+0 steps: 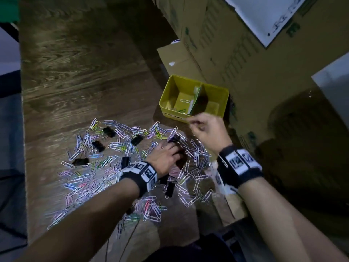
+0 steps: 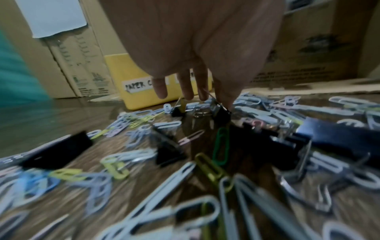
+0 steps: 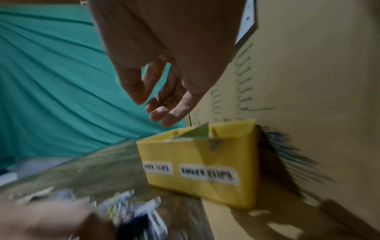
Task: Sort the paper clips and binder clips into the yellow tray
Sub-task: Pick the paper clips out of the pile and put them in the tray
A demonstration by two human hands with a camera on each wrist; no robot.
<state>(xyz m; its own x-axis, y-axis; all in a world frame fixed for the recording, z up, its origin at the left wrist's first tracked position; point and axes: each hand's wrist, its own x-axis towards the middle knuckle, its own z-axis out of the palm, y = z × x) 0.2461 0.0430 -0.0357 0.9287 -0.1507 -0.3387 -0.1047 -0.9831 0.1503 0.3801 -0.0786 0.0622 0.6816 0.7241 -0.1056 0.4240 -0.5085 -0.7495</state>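
A yellow tray (image 1: 164,103) with a divider stands against cardboard boxes; its front wall (image 3: 195,155) carries the labels "paper clips" and "binder clips". A few paper clips (image 1: 186,101) lie in its left compartment. Several coloured paper clips (image 1: 120,146) and black binder clips (image 1: 108,131) are scattered over the wooden table. My left hand (image 1: 174,148) reaches down into the pile, and its thumb and fingers (image 2: 209,97) pinch the wire handles of a black binder clip (image 2: 219,112). My right hand (image 1: 194,123) hovers at the tray's front edge, fingers loosely curled (image 3: 152,110) and holding nothing.
Tall cardboard boxes (image 1: 236,53) rise behind and to the right of the tray, with a white sheet (image 1: 264,16) stuck on one. The table's left edge (image 1: 22,129) runs down the picture. A teal cloth (image 3: 51,81) hangs beyond the table.
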